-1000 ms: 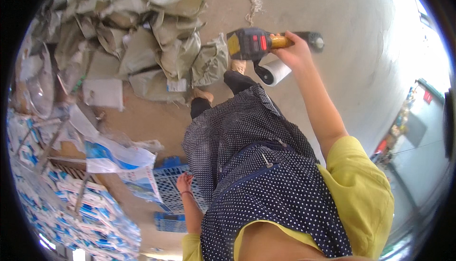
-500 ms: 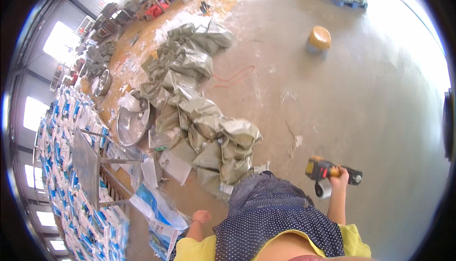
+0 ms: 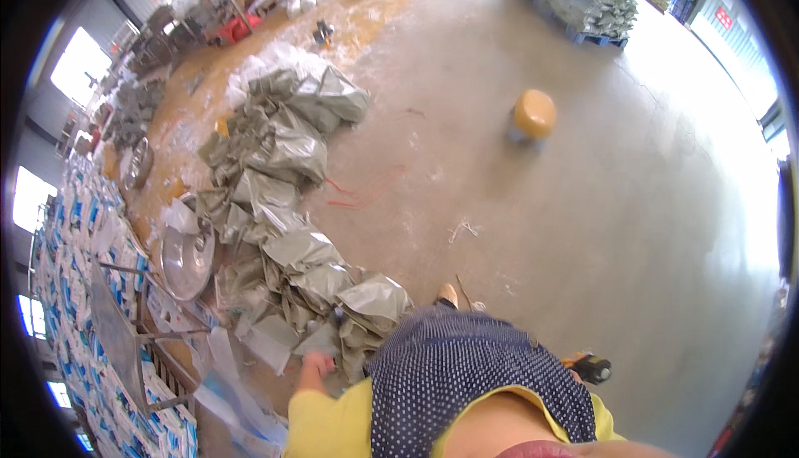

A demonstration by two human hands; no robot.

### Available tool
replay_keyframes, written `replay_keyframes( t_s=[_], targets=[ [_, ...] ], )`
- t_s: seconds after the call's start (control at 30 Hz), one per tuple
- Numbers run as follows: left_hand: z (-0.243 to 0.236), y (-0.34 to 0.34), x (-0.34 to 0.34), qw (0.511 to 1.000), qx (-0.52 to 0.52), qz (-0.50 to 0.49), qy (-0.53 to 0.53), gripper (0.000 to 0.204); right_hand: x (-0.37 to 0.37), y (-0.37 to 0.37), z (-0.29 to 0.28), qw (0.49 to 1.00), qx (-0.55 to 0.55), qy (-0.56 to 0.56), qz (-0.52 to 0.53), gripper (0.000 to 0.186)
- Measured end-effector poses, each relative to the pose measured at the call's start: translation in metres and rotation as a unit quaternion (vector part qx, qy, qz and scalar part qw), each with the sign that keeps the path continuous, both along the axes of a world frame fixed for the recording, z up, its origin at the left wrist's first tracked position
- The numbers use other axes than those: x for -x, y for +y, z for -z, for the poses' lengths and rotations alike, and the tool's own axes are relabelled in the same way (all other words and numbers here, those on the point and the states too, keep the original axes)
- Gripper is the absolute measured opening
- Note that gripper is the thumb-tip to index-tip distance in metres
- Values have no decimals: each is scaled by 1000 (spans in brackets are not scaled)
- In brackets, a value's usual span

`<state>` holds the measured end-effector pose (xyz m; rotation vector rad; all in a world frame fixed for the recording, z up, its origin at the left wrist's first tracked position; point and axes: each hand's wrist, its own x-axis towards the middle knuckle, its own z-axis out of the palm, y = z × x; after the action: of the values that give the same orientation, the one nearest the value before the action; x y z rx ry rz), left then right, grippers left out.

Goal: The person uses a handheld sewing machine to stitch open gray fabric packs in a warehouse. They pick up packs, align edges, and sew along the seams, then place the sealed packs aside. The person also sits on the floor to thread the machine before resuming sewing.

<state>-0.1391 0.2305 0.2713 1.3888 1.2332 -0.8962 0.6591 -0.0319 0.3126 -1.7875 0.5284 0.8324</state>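
Observation:
My left hand [image 3: 318,364] hangs low at my left side, near a pile of greenish-grey woven sacks [image 3: 291,246]; it is blurred, so its finger shape cannot be made out. My right hand [image 3: 576,376], mostly hidden behind my dark dotted apron [image 3: 449,358], holds a black and yellow handheld power tool [image 3: 593,366] at my right side. A foot [image 3: 449,293] shows beside the sacks. Left of the pile are a large steel basin [image 3: 179,262], a metal stand [image 3: 141,336] and torn plastic sheeting [image 3: 235,408].
Stacked white and blue bags [image 3: 66,266] line the left. An orange-topped stool [image 3: 533,114] stands on the concrete floor [image 3: 632,250] ahead. A pallet loaded with grey sacks [image 3: 574,4] is at the back. Loose cord [image 3: 462,230] lies on the floor, with clutter [image 3: 237,29] along the back left.
My view has swung up from my feet to the floor ahead. Since half a second ago, the stool and sacks appear lower, and the tool has sunk partly behind my apron.

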Motion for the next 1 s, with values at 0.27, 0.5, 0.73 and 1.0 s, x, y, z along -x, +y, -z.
replay_keyframes(
  t_s=[0.27, 0.5, 0.73, 1.0],
  targets=[
    [-129, 470, -283, 798, -383, -405, -231, 23, -68, 237, -24, 953, 172, -55, -243, 17],
    [-140, 670, -343, 760, -421, -436, -233, 21, -164, 549, 6, 870, 184, -103, -445, 20],
    [-66, 607, -299, 896, -307, -320, 39, 24, -235, 873, -13, 760, 162, -166, -608, 23],
    [-25, 644, -360, 719, 36, -683, 128, 23, -259, 1202, -28, 647, 177, -216, -709, 27]
  ],
)
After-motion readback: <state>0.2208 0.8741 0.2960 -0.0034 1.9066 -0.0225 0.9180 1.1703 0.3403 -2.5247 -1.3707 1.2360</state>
